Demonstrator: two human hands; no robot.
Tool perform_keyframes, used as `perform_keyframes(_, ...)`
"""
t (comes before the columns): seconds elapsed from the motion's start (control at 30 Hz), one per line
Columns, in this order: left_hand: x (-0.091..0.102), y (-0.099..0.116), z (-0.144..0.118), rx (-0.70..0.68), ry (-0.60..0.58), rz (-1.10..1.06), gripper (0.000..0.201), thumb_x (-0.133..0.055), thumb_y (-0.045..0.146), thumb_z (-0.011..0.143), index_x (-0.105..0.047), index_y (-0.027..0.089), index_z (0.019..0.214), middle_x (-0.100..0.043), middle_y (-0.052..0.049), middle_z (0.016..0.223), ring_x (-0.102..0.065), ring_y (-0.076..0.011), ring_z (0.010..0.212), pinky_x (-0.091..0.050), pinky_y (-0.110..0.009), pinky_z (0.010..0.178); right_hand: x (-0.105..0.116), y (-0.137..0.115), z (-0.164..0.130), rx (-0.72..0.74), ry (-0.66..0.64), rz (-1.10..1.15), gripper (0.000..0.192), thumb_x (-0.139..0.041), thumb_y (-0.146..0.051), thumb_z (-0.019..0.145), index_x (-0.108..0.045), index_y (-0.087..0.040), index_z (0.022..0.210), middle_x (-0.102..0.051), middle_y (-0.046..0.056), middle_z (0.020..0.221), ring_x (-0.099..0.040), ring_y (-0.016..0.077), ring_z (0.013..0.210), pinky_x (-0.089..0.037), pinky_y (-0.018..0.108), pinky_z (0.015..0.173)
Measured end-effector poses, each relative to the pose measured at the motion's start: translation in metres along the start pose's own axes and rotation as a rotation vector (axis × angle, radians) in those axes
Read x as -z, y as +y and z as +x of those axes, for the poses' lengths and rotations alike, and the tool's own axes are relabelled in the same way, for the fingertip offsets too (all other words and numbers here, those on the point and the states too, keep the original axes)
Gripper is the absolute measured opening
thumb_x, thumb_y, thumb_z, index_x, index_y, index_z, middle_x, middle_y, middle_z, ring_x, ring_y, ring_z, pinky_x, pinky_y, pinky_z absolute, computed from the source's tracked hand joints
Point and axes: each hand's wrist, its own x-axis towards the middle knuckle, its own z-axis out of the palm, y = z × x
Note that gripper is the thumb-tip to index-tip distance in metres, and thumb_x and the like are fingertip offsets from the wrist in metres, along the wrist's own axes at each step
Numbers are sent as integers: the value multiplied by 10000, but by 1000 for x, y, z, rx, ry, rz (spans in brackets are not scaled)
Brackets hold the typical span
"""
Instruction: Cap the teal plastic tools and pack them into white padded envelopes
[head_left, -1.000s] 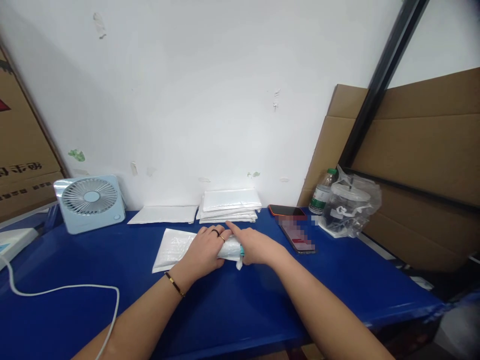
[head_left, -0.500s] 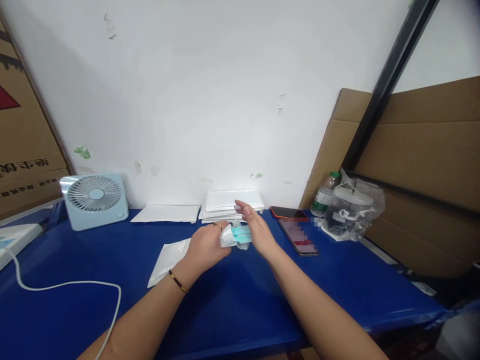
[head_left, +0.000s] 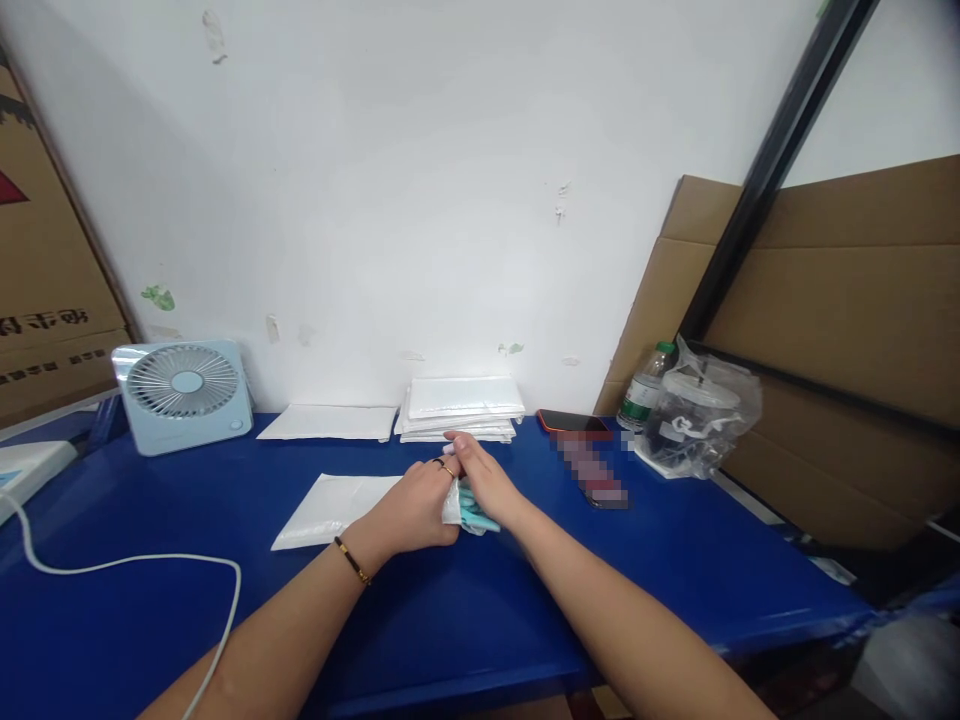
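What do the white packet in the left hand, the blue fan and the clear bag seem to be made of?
White packet: probably plastic film with a soft sheen, since it catches light; coated paper is possible. Blue fan: likely hard plastic, smooth, slightly glossy, with a thin-ribbed grille. Clear bag: thin, shiny plastic film, judging by its transparency and crumpled folds.

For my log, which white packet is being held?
The front packet, in the left grip; the single packet and the stack lie by the wall.
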Motion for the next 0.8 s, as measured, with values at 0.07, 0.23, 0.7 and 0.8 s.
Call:
perform_keyframes(0.07, 4, 0, -2, -16, 1, -37, 527, -575, 222, 589, -431, 210, 1096, -583, -49, 1050, -565, -231, 918, -404, -321, 799, 12, 0, 1, -81, -49, 96, 498, -257, -541, 898, -536, -207, 1142, -593, 67, 1068, -569, 164, 959, -459, 287, 804)
perform_keyframes(0.23, 16, 2, -7, -60, -38, -111, 549, -587, 244, 600, -436, 230, 1128, -579, -25, 1094, -562, -209, 904, -390, -314, 856, 49, -2, -5, -284, -376, 193, 347, -642, -346, 712, -558, -161, 993, -625, 13, 747, -587, 109, 593, -439, 208, 511)
perform_keyframes(0.7, 29, -60, -30, 282, -322, 0, 1212, -755, 573, 363, -209, 291, 1408, -186, -119, 1490, -111, -374, 1355, -196, -559, 1039, 74, 5, -17, -274, -607, -121, 619, -816, -293, 466, -561, -179, 1019, -546, -39, 764, -565, 78, 536, -468, 201, 512)
perform_keyframes(0.8, 46, -84, -43, 562, -411, 23, 1234, -730, 616, 353, -257, 170, 1402, -265, -187, 1449, -209, -362, 1335, -280, -465, 1038, 66, 5, -22, -326, -636, -215, 680, -836, -248, 396, -558, -180, 1012, -568, -28, 801, -585, 89, 537, -465, 190, 495)
